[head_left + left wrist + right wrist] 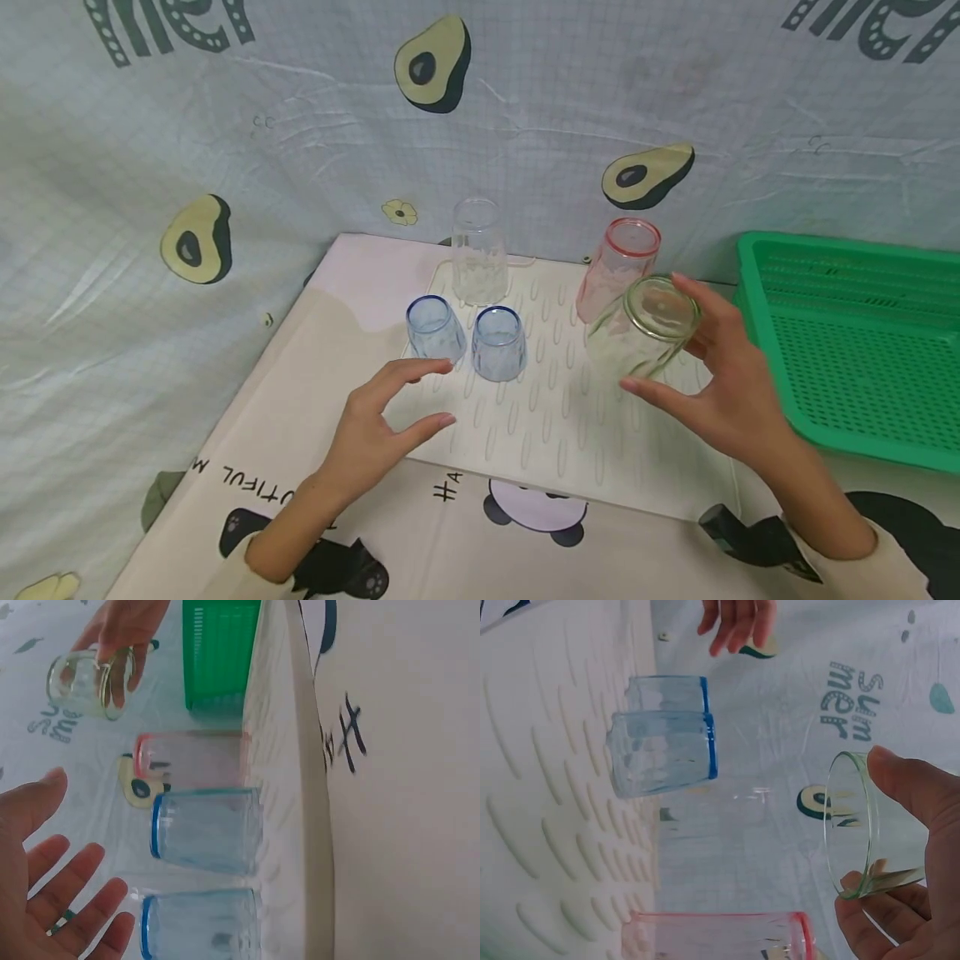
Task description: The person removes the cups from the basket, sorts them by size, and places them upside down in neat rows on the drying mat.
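My right hand (723, 383) holds a pale green drinking glass (630, 337) between thumb and fingers. In the right wrist view, that glass (847, 825) hangs above the board, apart from it. Behind it in the head view stands a pink glass (617, 271) with a red rim. My left hand (371, 429) has its thumb and fingers spread, holding nothing, just in front of two short blue glasses, one at left (435, 329) and one at right (498, 346). Farther back is a tall clear glass (480, 254). These standing glasses rest on a white ridged board (540, 433).
A green plastic basket (768, 333) stands at the right, beside the board. Behind the table hangs a pale cloth (525, 142) printed with avocados. A patterned cloth (420, 550) covers the table in front of the board.
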A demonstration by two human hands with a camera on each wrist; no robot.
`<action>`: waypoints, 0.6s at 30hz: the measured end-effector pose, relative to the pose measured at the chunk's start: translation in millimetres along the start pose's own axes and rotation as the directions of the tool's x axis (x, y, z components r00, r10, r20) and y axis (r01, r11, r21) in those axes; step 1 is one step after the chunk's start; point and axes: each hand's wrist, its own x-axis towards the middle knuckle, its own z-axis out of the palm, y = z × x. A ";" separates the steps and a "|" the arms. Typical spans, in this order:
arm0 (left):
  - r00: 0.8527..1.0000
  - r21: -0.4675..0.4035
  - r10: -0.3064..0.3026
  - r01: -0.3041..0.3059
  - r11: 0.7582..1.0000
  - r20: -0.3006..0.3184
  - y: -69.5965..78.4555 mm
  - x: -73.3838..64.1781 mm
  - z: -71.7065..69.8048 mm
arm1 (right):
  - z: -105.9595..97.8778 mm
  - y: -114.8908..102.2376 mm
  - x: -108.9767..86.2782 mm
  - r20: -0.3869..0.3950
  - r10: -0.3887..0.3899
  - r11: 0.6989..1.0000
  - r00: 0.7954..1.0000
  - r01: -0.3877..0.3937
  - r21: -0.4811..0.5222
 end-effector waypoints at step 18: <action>0.973 0.159 -0.222 0.210 0.965 0.059 -62.5 -28.0 -42.7 | 16.8 9.5 4.6 -0.052 0.054 0.996 0.997 -0.050 0.076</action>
